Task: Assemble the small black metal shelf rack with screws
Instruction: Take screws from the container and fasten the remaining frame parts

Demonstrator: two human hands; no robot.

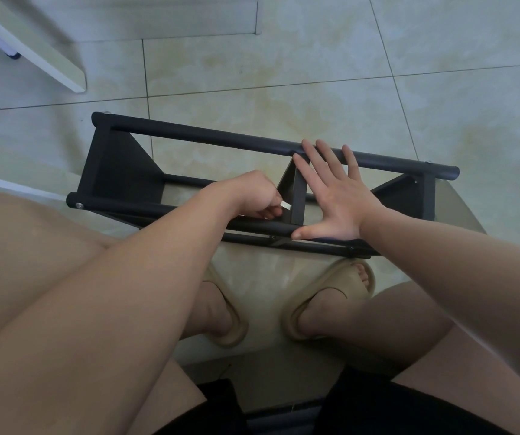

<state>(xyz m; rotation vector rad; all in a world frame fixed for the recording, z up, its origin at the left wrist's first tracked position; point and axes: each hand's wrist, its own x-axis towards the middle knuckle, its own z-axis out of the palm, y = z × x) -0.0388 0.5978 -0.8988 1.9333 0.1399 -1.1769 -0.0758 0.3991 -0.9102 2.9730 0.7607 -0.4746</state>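
Against the middle upright [298, 196] of the rack [252, 183], the left hand [252, 196] is curled shut, its fingertips pinched on a small pale tool [284, 205] whose tip shows just beside the upright's near lower end; what kind of tool it is cannot be told for sure, though a small hex key or driver would fit the job. Just to the right, the right hand [337, 193] lies flat and open, fingers spread, holding nothing: its fingertips rest over the far rail [221, 138] and its thumb lies along the near rail [189, 215], so the palm bridges the two and presses the frame steady. The rack itself lies on its side on the tiled floor [315, 73], directly ahead of the person's knees and sandalled feet [331, 299], with triangular end panels at both ends and silver screw heads already visible at the rail ends on the left. By the look of it, the step in hand is fastening the middle upright to the near rail, with most of the frame already joined. Next the tool needs seating squarely in the screw and turning while the flat hand keeps the rails from shifting; the screw itself is hidden behind the fingers.
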